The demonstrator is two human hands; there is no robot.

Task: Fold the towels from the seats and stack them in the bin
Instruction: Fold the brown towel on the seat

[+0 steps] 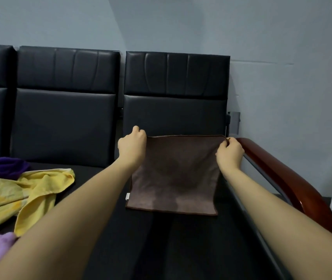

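I see a small white tag (127, 196) on the brown towel's (176, 176) left edge, its writing unreadable. My left hand (132, 143) and right hand (229, 153) pinch the towel's far corners, holding it over the black seat (181, 239).

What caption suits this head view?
Both hands, left and right, hold a brown towel by its top corners.

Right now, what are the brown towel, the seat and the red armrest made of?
Brown towel: soft, matte, fuzzy cloth, probably microfiber, with a stitched edge. Seat: smooth black leather or fake leather, judging by its faint sheen and padded panels. Armrest: glossy reddish wood, seemingly varnished.
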